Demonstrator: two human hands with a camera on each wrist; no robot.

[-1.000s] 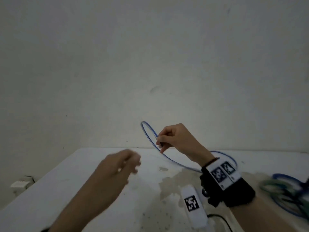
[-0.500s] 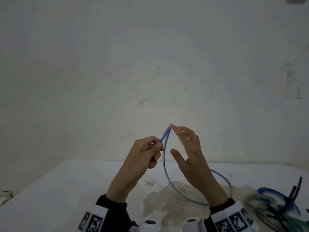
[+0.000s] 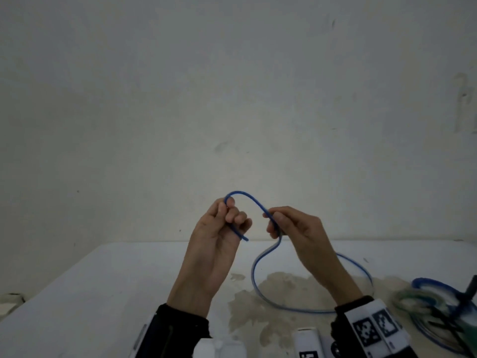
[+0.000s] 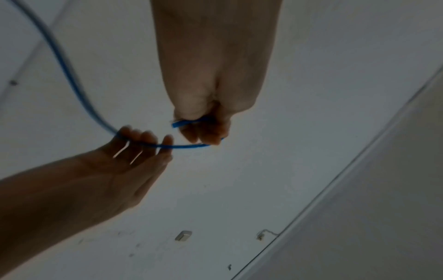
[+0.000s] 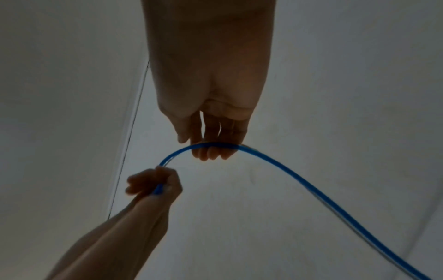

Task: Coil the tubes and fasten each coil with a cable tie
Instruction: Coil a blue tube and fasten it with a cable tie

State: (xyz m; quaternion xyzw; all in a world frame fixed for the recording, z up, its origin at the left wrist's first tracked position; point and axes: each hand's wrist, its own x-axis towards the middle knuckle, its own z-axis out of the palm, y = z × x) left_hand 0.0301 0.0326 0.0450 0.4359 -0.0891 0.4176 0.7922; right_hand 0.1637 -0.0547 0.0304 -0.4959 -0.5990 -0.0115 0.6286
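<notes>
A thin blue tube [image 3: 254, 273] arches in the air between both hands, then drops in a wide loop onto the white table [image 3: 103, 293]. My left hand [image 3: 228, 215] grips the tube close to its free end, which pokes out below the fingers. To its right, my right hand [image 3: 275, 223] pinches the tube further along. The left wrist view has the left hand [image 4: 203, 130] curled round the tube [image 4: 184, 146]. The right wrist view has the tube [image 5: 299, 181] running across the right hand's fingers [image 5: 210, 151].
Finished coils of blue and green tube [image 3: 426, 298] lie at the table's right edge, with black cable ties [image 3: 468, 293] on them. A brownish stain [image 3: 273, 293] marks the table under the loop. A bare wall stands close behind.
The left hand, empty a second ago, took hold of the tube near its end. The hands then drew apart, and the tube now arches between them.
</notes>
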